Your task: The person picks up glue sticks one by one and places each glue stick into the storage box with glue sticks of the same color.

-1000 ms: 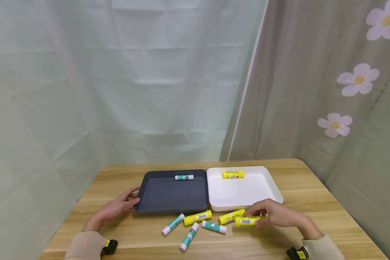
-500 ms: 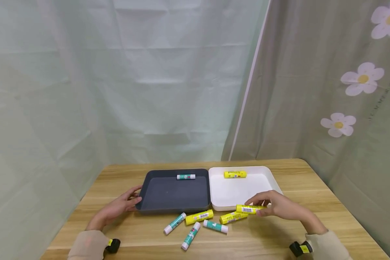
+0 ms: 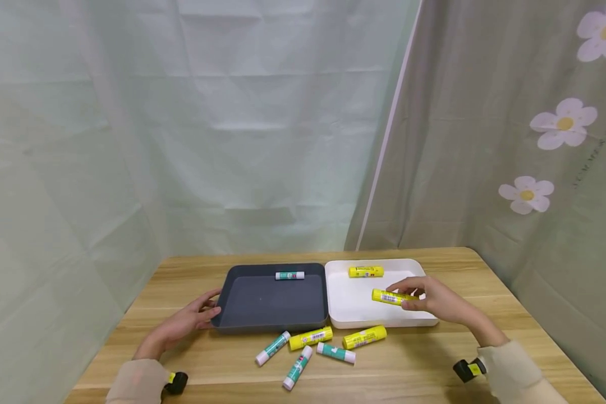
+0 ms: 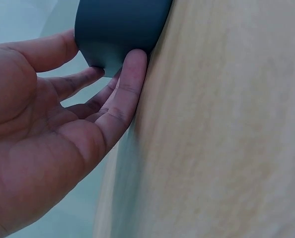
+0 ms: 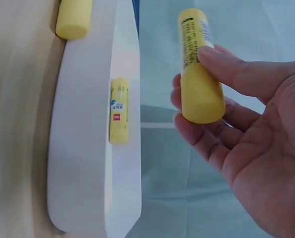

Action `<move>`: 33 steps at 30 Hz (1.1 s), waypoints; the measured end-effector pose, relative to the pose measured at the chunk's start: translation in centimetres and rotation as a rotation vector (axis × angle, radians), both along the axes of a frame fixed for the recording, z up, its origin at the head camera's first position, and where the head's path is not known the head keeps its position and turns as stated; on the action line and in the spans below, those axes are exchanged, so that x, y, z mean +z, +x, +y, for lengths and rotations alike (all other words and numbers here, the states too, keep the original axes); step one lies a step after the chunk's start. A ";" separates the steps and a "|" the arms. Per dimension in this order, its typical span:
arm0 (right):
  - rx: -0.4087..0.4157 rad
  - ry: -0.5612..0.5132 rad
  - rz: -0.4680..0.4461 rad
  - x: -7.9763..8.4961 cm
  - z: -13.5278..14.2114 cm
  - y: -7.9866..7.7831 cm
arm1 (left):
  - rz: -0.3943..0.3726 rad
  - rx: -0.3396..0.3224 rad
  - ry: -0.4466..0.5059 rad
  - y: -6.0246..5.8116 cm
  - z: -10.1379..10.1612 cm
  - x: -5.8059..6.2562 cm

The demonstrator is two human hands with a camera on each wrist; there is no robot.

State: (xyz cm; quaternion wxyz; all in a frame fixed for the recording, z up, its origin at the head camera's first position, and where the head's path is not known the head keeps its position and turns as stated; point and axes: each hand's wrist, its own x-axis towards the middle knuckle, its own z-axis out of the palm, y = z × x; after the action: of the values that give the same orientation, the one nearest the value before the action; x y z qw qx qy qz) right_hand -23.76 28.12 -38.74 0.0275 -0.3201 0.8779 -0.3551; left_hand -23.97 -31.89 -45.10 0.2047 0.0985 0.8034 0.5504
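My right hand (image 3: 429, 297) holds a yellow glue stick (image 3: 386, 297) between thumb and fingers, above the white tray (image 3: 344, 306). In the right wrist view that glue stick (image 5: 202, 89) hangs clear of the tray's wall (image 5: 80, 148). Another yellow glue stick (image 3: 366, 271) lies inside the white tray at the back. My left hand (image 3: 184, 321) touches the left side of the dark grey tray (image 3: 272, 303); the left wrist view shows its fingertips against the tray's outer wall (image 4: 120, 29). A green-and-white glue stick (image 3: 290, 275) lies in the grey tray.
Before the trays, on the wooden table (image 3: 384, 376), lie two yellow glue sticks (image 3: 311, 338) and several green-and-white ones (image 3: 298, 367). The trays stand side by side. Curtains (image 3: 283, 140) hang behind and beside the table.
My right hand has lifted the yellow glue stick from beside the others in front and carried it up and away from me, over the white tray. My left hand stays at the grey tray.
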 end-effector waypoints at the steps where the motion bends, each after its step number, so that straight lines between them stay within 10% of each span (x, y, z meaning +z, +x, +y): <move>1: -0.005 -0.001 0.002 0.2 0.0 -0.2 | -0.001 -0.001 0.000 0.0 0.0 0.0; 33: -0.023 -0.021 -0.031 0.2 0.4 -6.0 | 0.004 0.015 -0.004 0.0 0.1 0.1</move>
State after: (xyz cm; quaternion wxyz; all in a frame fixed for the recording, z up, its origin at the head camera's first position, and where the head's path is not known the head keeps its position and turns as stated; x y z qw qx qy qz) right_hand -29.71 28.51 -38.50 0.0336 -0.3045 0.8773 -0.3694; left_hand -23.97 -31.81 -44.97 0.1992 0.0931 0.8058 0.5499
